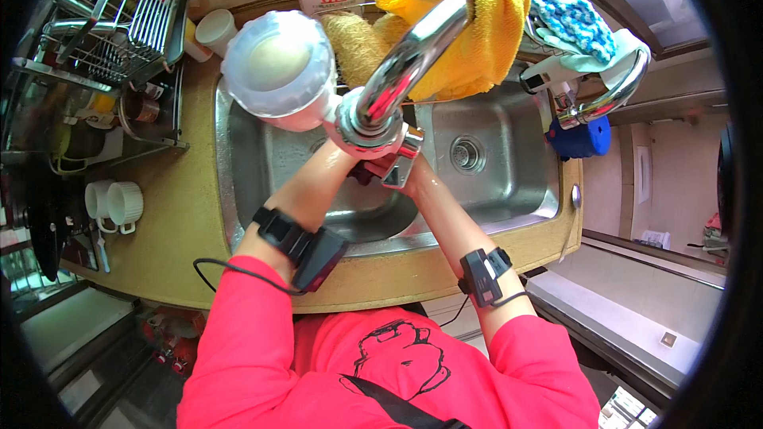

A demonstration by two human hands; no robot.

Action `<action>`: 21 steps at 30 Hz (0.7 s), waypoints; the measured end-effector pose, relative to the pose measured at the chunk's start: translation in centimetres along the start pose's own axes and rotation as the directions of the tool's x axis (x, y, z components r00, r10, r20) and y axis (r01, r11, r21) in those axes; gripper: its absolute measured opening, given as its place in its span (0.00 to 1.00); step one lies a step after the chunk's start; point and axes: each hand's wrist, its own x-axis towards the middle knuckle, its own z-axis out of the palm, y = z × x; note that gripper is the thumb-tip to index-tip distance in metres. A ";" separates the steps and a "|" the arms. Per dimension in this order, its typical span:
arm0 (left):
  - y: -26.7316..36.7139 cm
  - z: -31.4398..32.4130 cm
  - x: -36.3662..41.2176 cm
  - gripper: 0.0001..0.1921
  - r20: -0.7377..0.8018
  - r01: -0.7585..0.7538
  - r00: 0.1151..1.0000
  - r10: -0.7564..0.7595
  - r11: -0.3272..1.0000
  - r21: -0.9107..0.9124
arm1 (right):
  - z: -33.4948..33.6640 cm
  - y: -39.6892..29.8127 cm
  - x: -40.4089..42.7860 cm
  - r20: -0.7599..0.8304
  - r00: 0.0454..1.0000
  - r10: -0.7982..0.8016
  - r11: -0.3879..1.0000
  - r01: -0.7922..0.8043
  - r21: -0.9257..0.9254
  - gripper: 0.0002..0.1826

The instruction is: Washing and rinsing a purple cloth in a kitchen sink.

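Both my hands meet beneath the faucet-mounted water filter over the left basin of a steel double sink [490, 223]. The filter's white and clear housing [277, 68] and the chrome faucet spout [411, 56] hide most of them. My left hand is covered by the faucet body. Part of my right hand [408, 183] shows beside the filter's lever [398, 171]. Something small and dark red [360, 174] lies at or between my hands; its kind and which hand has it cannot be told. My wet forearms reach in over the sink's front edge.
A yellow towel [495, 30] hangs behind the spout, near loofah sponges [351, 47]. At left stand a wire dish rack [143, 18] and two white mugs [124, 205]. A second chrome faucet [623, 92], a blue container [581, 137] and a spoon [575, 198] are at right.
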 end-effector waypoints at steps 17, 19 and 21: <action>-4.2 -2.1 -11.0 0.20 -0.097 0.138 0.953 -0.288 0.693 -0.707 | 0.4 3.5 16.9 0.708 0.004 -0.706 -0.642 0.418 -0.642 0.20; -3.7 -1.0 -9.6 0.24 -0.090 0.078 0.969 -0.232 0.626 -0.776 | -1.1 2.9 17.5 0.672 0.183 -0.718 -0.512 0.515 -0.688 0.19; -4.1 -1.5 -10.0 0.22 -0.096 0.149 0.888 -0.450 0.479 -0.865 | 6.0 2.8 9.7 0.543 0.418 -0.728 -0.166 0.660 -0.732 0.20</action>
